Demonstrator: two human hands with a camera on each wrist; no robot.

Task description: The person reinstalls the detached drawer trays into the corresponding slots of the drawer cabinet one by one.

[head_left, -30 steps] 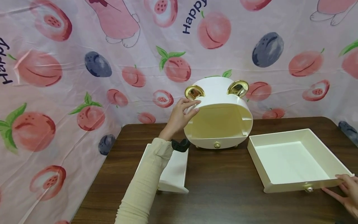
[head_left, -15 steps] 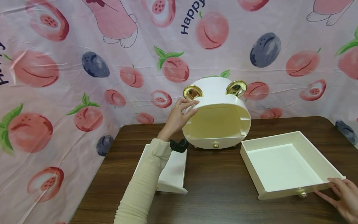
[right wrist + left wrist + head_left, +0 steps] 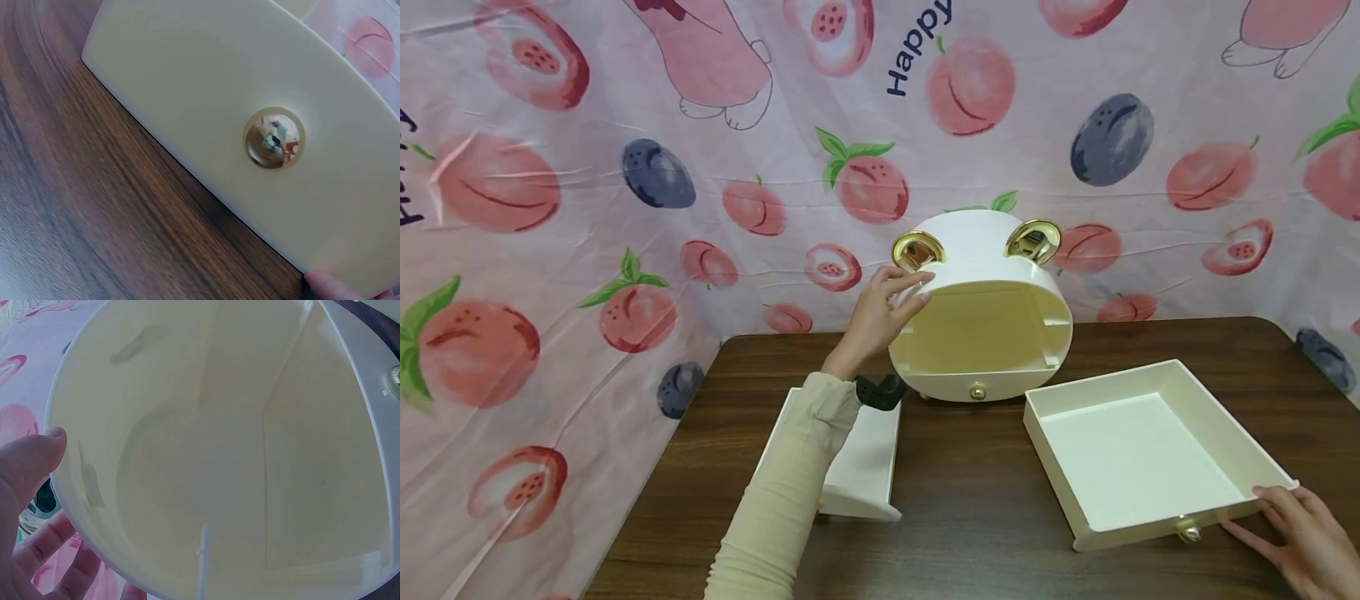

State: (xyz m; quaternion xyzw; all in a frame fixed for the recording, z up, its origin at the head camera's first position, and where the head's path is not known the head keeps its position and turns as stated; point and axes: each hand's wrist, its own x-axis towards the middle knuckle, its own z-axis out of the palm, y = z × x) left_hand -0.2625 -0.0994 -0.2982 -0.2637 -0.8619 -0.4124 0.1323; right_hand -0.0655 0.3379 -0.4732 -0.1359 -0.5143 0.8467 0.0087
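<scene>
A white oval cabinet (image 3: 977,242) with two gold round ears stands at the back, its large upper compartment uncovered. My left hand (image 3: 874,318) holds its upper left rim; in the left wrist view the thumb (image 3: 37,453) lies at the rim and the fingers are around the outer side. To the right, my right hand (image 3: 1300,533) grips the right end of a cream drawer's front panel, thumb low and fingers over the top edge. That drawer (image 3: 1052,467) sits angled on the table, bare inside. Its gold knob (image 3: 274,139) shows in the right wrist view.
A second white drawer (image 3: 865,454) lies left of centre, partly hidden behind my left sleeve. Below the cabinet's opening is a narrow front with a gold knob (image 3: 977,392). Fruit-printed cloth (image 3: 820,67) hangs behind the dark wooden table (image 3: 970,517).
My right hand has moved the cream drawer leftward and nearer to me, turning it slightly. The left hand stays at the cabinet's rim.
</scene>
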